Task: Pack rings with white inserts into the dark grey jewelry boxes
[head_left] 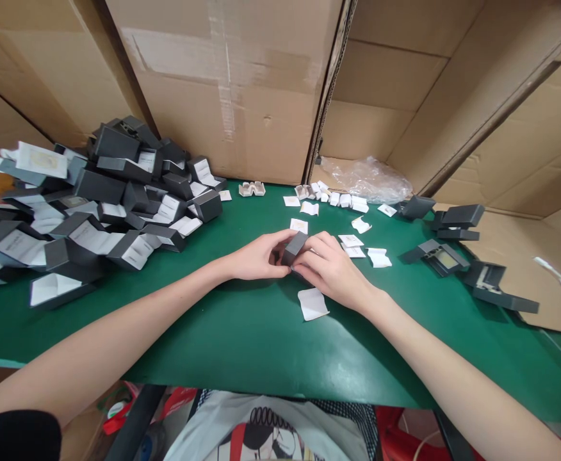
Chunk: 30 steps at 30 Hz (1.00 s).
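Between my two hands, just above the middle of the table, is a small dark grey box point(294, 248). My left hand point(259, 258) grips it from the left, thumb and fingers around its side. From the right, my right hand point(331, 267) closes its fingers on the same box, hiding much of it. A white curled paper piece point(313, 303) lies just below my hands. Beyond them rests a small white card point(298, 225), and more white cards point(351, 246) lie to the right of my right hand.
A large heap of open dark boxes with white linings point(98, 205) covers the table's left. Several open dark boxes point(453, 256) stand at right. Cardboard cartons point(232, 83) wall off the back, with clear plastic film point(367, 178) inside one. The green table point(242, 349) ends near my lap.
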Tool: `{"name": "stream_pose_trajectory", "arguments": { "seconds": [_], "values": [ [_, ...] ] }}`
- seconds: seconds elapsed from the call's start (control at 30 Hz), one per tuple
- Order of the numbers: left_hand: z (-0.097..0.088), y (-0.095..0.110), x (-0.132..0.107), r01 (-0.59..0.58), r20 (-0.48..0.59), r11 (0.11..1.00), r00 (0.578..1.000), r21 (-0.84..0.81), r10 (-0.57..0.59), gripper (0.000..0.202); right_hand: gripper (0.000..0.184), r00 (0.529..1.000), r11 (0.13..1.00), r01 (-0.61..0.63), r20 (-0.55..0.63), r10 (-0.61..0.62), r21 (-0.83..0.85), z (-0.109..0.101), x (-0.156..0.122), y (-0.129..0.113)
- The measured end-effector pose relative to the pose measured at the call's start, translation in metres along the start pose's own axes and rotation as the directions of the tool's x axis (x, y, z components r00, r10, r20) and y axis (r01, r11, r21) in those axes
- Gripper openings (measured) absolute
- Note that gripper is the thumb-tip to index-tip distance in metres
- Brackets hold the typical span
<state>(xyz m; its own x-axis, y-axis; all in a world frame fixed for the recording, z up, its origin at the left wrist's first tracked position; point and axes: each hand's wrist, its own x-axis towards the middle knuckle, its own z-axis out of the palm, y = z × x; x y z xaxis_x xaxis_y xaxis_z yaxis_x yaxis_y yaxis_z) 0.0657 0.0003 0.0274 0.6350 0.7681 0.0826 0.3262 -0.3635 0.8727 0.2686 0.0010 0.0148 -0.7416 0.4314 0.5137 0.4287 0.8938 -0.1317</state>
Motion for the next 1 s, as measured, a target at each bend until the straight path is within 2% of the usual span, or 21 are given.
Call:
{"name": "stream_pose_trajectory", "arguments": {
  "seconds": [0.1,0.2,0.27,0.33,0.43,0.63,1.0],
  "values": [
    [0.0003,-0.0010,-0.0003,0.002,-0.014,1.000,1.000,0.005,-0.002,0.041,0.009,0.996,0.995,-0.024,-0.079,0.031,0.093,0.0017,-0.0012,-0.0002],
    [0.0006,-0.0026,-0.0004,0.008,-0.035,1.000,0.999,0.014,-0.008,0.041,0.017,0.984,0.977,-0.080,-0.143,0.109,0.198,0.0025,-0.0027,-0.0014],
    [0.0008,-0.0033,-0.0004,0.017,-0.043,0.999,0.999,0.027,-0.016,0.042,0.015,0.974,0.956,-0.123,-0.155,0.168,0.267,0.0020,-0.0034,-0.0028],
    [0.0012,-0.0038,-0.0005,0.028,-0.056,0.999,0.998,0.045,-0.025,0.042,0.010,0.952,0.922,-0.187,-0.170,0.256,0.338,0.0011,-0.0039,-0.0039],
    [0.0019,-0.0041,-0.0008,0.048,-0.076,0.997,0.996,0.061,-0.044,0.042,0.010,0.895,0.865,-0.301,-0.196,0.402,0.401,0.0010,-0.0046,-0.0035],
    [0.0030,-0.0024,-0.0014,0.062,-0.076,0.996,0.996,0.068,-0.057,0.040,0.016,0.825,0.757,-0.475,-0.074,0.561,0.448,0.0060,-0.0037,-0.0017],
    [0.0064,-0.0009,0.0000,0.020,-0.079,0.991,0.997,0.135,-0.009,0.042,0.025,0.741,0.652,-0.613,0.036,0.671,0.446,0.0034,0.0005,-0.0018]
  ]
}}
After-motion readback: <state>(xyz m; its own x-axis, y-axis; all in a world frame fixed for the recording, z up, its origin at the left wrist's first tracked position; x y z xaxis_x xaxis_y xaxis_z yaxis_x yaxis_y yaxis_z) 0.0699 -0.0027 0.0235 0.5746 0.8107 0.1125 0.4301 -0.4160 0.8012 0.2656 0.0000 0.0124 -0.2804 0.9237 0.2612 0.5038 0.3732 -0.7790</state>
